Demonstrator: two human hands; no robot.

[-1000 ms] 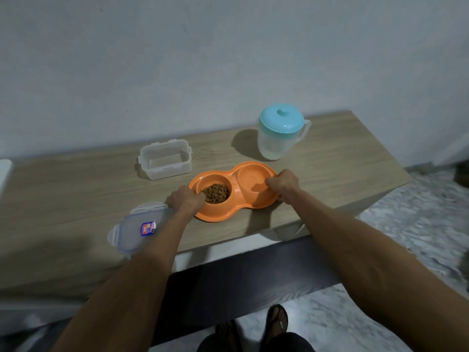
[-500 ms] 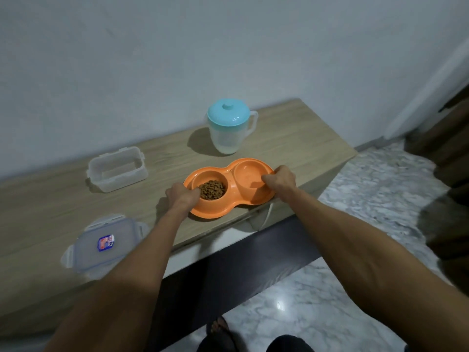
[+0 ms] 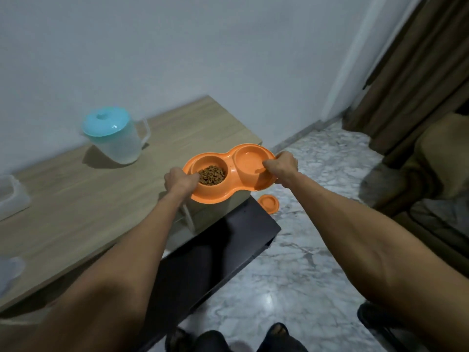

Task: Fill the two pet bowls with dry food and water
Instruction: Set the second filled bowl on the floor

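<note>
An orange double pet bowl (image 3: 229, 191) is held in the air past the right end of the wooden table (image 3: 76, 199). Its left cup holds brown dry food (image 3: 212, 174); its right cup (image 3: 250, 162) looks glossy, and I cannot tell whether water is in it. My left hand (image 3: 179, 180) grips the left rim, with the thumb over the edge. My right hand (image 3: 281, 167) grips the right rim. A clear pitcher with a turquoise lid (image 3: 115, 135) stands on the table at the back.
A clear plastic container (image 3: 11, 196) sits at the table's left edge, its lid (image 3: 9, 273) nearer me. A small orange dish (image 3: 269, 203) lies on the marble floor by the dark cabinet (image 3: 228, 250). Brown curtains and an armchair stand to the right.
Both hands have lifted the orange bowl off the table and carried it right, past the table's end. The view has swung right toward the floor and curtains.
</note>
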